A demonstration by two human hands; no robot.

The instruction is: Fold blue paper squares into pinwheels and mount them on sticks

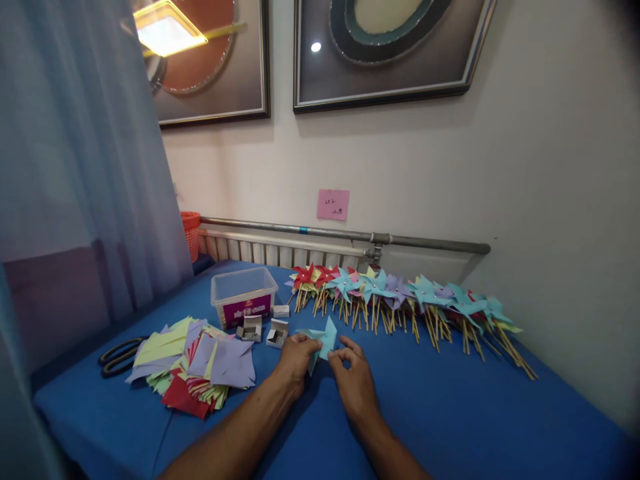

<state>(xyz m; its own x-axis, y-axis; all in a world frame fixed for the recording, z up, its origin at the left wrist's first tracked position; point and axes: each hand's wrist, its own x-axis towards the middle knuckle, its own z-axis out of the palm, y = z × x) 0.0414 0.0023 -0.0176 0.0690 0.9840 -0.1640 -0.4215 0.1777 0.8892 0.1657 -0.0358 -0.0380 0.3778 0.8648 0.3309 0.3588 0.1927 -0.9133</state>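
Over the blue-covered table, my left hand [295, 361] pinches a light blue paper pinwheel [328, 337] between thumb and fingers, its blades folded toward the centre. Close at the pinwheel's right edge is my right hand [354, 381], thumb and index finger brought together. Whatever those fingertips hold, if anything, is too small to make out. Just beyond my left hand stand two small open cardboard boxes, one box [277, 333] beside the other box [250, 329], with small bits inside. A pile of cut paper squares [220, 360] in purple, yellow, green and red lies to the left.
Finished pinwheels on sticks [395, 293] lie in a long row along the table's back right. A clear plastic tub [244, 283] stands behind the boxes. Black-handled scissors [120, 357] lie at far left, near a blue curtain [125, 167]. A pipe [430, 245] runs along the wall.
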